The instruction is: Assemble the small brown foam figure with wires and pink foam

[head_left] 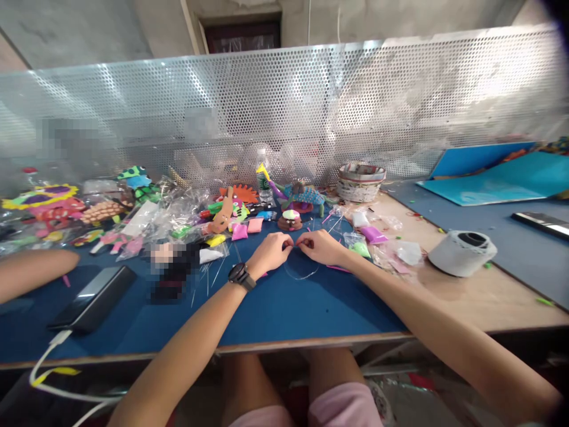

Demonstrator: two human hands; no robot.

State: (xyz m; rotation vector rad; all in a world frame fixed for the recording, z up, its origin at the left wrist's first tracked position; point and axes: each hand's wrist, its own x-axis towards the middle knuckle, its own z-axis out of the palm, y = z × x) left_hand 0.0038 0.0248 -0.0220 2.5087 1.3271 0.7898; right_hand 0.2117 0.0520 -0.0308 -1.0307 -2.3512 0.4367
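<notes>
Knees: bare legs in pink shorts (pixel 342 409) under the table edge, nearest the camera.
Cable: white charging lead (pixel 48 370) hangs off the front edge at lower left, running up to a dark phone (pixel 91 298) lying flat on the blue mat (pixel 288 308).
Forearms: both reach forward and converge at mid-table; a black wristwatch (pixel 241 276) sits on the left wrist.
Left hand: (pixel 270 252) fingers curled, thumb and forefinger pinched narrow on something tiny and reddish at the tips; what it is, too small to tell.
Right hand: (pixel 320 246) likewise pinched narrow, its fingertips almost touching the left's.
Thread: a thin clear loop of wire or thread (pixel 302 276) sags on the mat just below and between the hands, apparently running up to the pinch; its ends cannot be traced.
Key relation: pinch point lies between the two hands, level with both; the strand's run is left to right across the body, loop drooping toward the wearer. Neither hand is clearly nearer.
Beyond hands: brown clay figure (pixel 290 220) with a white and pink top, just past the fingertips; small pink clay packets (pixel 247 228) to its left.
Right side: white tape roll (pixel 462 254) on bare wood, well apart.
Far: round woven tub (pixel 360 181) and perforated metal screen (pixel 400 107).
Left edge: another person's forearm (pixel 35 273) rests on the table.
</notes>
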